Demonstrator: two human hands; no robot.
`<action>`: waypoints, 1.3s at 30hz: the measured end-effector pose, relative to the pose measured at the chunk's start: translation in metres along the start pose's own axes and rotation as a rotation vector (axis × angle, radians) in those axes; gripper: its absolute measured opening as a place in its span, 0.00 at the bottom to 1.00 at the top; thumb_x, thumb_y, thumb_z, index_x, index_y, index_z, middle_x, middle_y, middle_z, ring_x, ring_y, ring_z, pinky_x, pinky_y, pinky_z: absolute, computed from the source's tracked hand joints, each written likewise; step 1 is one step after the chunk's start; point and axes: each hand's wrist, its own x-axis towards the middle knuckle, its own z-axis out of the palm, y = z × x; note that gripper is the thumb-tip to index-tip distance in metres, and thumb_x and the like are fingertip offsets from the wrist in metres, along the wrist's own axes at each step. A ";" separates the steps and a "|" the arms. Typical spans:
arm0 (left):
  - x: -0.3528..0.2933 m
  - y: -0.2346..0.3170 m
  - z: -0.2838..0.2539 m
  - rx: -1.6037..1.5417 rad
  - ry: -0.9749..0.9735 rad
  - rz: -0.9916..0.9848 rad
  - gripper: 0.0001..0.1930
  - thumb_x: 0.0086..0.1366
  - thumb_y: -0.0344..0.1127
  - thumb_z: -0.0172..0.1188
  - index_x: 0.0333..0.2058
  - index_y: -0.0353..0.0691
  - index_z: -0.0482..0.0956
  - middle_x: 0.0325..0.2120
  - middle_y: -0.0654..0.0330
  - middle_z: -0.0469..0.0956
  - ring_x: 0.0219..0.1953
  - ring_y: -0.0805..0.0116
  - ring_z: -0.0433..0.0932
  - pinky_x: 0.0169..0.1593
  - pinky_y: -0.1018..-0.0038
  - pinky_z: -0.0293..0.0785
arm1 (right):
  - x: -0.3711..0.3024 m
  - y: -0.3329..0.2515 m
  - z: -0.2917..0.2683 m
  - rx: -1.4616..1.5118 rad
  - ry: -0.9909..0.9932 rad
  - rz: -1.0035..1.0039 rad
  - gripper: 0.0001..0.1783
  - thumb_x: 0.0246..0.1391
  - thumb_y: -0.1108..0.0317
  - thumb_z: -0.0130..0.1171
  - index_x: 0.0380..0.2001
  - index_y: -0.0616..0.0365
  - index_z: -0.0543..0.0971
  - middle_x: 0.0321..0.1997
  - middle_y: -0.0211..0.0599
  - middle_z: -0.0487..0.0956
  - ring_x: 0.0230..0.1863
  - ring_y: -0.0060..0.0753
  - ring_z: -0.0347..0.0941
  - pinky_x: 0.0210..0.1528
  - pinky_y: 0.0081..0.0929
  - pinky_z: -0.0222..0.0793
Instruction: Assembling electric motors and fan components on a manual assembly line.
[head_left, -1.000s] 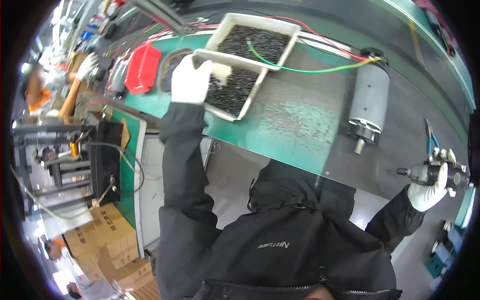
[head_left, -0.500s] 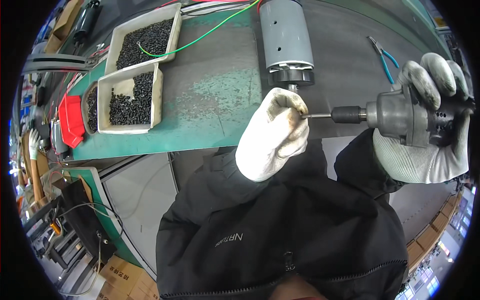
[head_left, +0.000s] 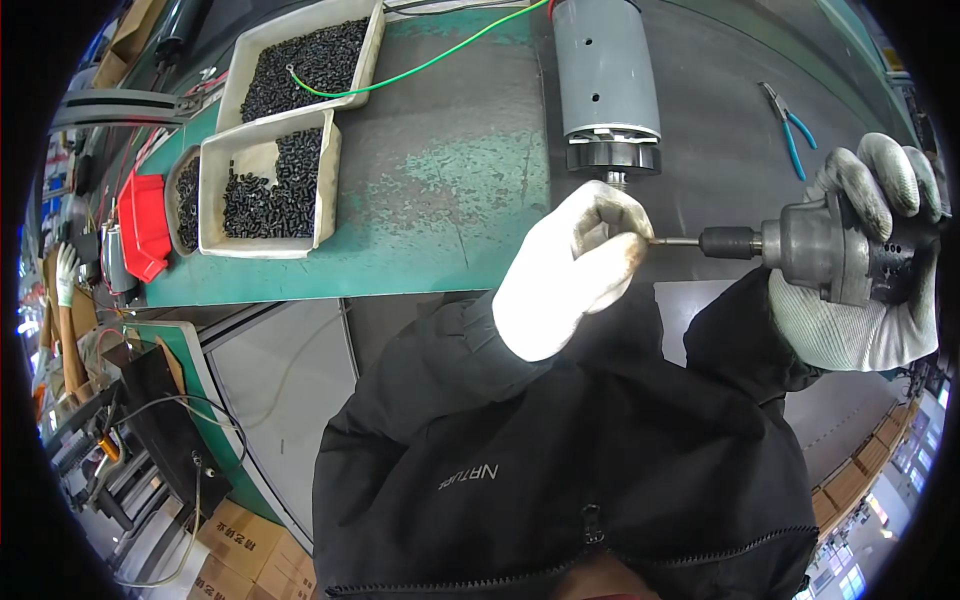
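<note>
My left hand (head_left: 575,272), in a white glove, has its thumb and forefinger curled together at the tip of a thin driver bit (head_left: 676,241). Whatever lies between those fingers is hidden. The bit sticks out of the dark chuck of a grey power screwdriver (head_left: 815,250). Wrapped around the tool's body is my gloved right hand (head_left: 850,325), holding it level and pointing left. Just beyond the left hand lies a grey cylindrical motor (head_left: 608,75), its black end ring and short shaft facing me.
Two white bins (head_left: 330,190) of small black parts stand at the left, beside a smaller tray (head_left: 187,200) and a red bin (head_left: 146,226). A green wire (head_left: 450,58) crosses the upper bin. Blue-handled pliers (head_left: 787,130) lie at the right on the dark mat (head_left: 700,110).
The bench has shifted a little to the right in view. My left fingers have loosened from a tight fist into a rounder pinch at the bit's tip. The screwdriver stays in my right hand.
</note>
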 end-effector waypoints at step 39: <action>0.020 -0.038 -0.016 -0.430 0.137 -0.185 0.20 0.72 0.49 0.50 0.50 0.37 0.70 0.35 0.60 0.74 0.25 0.79 0.69 0.26 0.84 0.64 | 0.005 0.035 -0.031 -0.255 0.015 -0.151 0.15 0.57 0.74 0.52 0.48 0.60 0.70 0.43 0.35 0.69 0.44 0.31 0.60 0.43 0.27 0.63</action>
